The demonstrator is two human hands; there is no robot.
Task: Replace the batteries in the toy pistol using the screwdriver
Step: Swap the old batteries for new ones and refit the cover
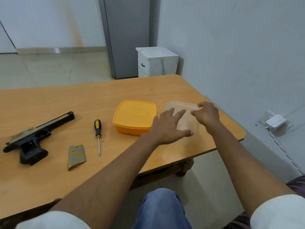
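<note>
- The left hand (pixel 168 128), fingers spread flat, presses on the clear, square plastic container (pixel 183 118) near the desk's (pixel 49 103) right edge; the right hand (pixel 207 114) pinches its far rim.
- This looks like opening the container, likely for batteries; none are visible.
- To do it well: hold the base down flat and peel the lid up from one corner, so nothing spills.
- The black toy pistol (pixel 33 138) lies at the desk's left edge, grip open, with its patterned grip cover (pixel 76 156) and the yellow-and-black-handled screwdriver (pixel 98 134) beside it.
</note>
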